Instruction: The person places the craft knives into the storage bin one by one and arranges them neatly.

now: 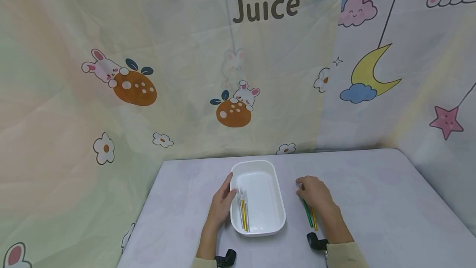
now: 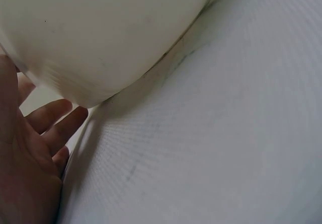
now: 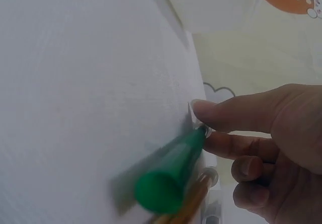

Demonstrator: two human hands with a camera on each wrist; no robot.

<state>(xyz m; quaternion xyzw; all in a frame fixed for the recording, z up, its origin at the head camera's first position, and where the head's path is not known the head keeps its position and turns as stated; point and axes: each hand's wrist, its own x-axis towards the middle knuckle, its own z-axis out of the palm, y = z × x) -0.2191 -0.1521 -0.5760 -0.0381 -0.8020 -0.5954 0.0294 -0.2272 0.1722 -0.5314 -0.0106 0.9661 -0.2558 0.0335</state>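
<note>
A white tray (image 1: 263,228) lies on the table. My left hand (image 1: 220,206) holds its left side in the head view, thumb over the rim and fingers along the outer wall. In the left wrist view, loosely bent fingers (image 2: 60,126) meet the tray's outside (image 2: 105,43). Slim yellow and silvery brushes (image 1: 243,214) lie inside along that side. Right of the tray, my right hand (image 1: 315,191) pinches a green paintbrush (image 3: 168,178) near its silvery end, between thumb and forefinger. Beside it lies a gold-yellow brush (image 1: 315,219), partly hidden by the hand.
A pale cloth covers the table (image 1: 379,193). Behind its far edge hangs a printed curtain (image 1: 186,73) with rabbits, fruit and the word Juice. Black wrist devices (image 1: 317,242) sit at both wrists.
</note>
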